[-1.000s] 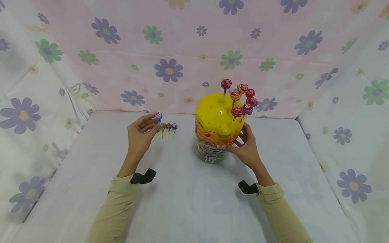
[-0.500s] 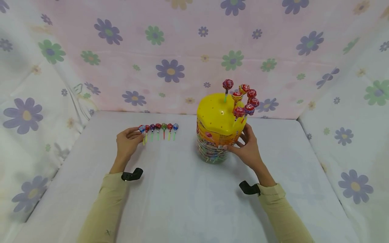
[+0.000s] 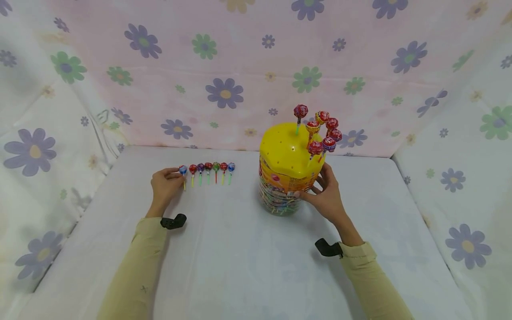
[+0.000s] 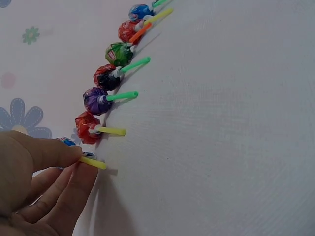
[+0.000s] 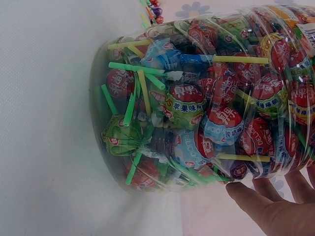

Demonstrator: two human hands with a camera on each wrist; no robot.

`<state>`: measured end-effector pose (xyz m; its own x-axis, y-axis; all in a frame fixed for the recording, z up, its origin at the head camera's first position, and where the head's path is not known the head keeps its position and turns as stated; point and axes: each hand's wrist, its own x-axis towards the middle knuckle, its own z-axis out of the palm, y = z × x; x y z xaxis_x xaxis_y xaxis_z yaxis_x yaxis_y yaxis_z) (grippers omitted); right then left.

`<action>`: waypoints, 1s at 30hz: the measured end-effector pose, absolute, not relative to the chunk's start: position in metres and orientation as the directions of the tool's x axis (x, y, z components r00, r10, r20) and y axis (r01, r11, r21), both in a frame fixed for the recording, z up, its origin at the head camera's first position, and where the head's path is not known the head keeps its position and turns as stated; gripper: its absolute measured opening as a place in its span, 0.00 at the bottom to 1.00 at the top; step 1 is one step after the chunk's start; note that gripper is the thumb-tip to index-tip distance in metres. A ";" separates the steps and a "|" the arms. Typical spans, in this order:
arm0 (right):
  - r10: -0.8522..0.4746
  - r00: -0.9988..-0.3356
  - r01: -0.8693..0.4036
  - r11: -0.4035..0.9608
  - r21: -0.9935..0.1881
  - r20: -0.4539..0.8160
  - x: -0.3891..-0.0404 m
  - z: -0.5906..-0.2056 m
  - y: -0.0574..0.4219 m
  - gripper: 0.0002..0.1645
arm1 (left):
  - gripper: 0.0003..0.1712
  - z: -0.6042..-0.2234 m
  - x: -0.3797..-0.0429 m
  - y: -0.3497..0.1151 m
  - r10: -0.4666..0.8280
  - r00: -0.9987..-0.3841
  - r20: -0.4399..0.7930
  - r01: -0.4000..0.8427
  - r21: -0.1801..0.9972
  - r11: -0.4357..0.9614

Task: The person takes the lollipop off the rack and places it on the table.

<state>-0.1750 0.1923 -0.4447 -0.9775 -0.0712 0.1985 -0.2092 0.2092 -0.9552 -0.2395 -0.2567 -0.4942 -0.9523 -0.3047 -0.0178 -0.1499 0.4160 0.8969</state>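
Note:
My left hand (image 3: 166, 186) pinches a blue-wrapped lollipop (image 3: 183, 170) by its yellow stick, at the left end of a row of lollipops (image 3: 208, 166) on the table. Seen from the left wrist, thumb and finger meet at the base of the stick (image 4: 94, 162), and the hand partly hides the candy head. My right hand (image 3: 326, 195) grips the right side of a clear jar (image 5: 206, 98) packed with lollipops. The jar's yellow lid (image 3: 286, 149) has small holes, and several lollipops (image 3: 329, 143) stand upright at its right and back.
A white-covered table (image 3: 240, 258) carries the jar and the row. Behind it hangs a pink floral cloth (image 3: 256, 53), with white floral cloths at both sides.
My left hand has moved left and down, bringing the blue lollipop from above the row to its left end. My right hand stays on the jar.

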 end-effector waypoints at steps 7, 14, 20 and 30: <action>-0.073 -0.977 -0.210 0.206 -0.956 0.199 -0.175 -0.445 0.192 0.54 | 0.23 -0.502 -0.247 -0.260 -0.307 -0.951 0.043 -0.119 0.864 0.489; -0.075 -0.977 -0.212 0.199 -0.957 0.201 -0.175 -0.445 0.193 0.54 | 0.23 -0.504 -0.250 -0.260 -0.287 -0.956 0.060 -0.096 0.860 0.501; -0.072 -0.978 -0.208 0.205 -0.956 0.197 -0.176 -0.446 0.194 0.54 | 0.24 -0.502 -0.249 -0.260 -0.285 -0.957 0.056 -0.106 0.846 0.523; -0.079 -0.976 -0.215 0.201 -0.956 0.203 -0.176 -0.444 0.192 0.54 | 0.19 -0.466 -0.239 -0.248 -0.201 -0.967 0.159 0.018 0.825 0.565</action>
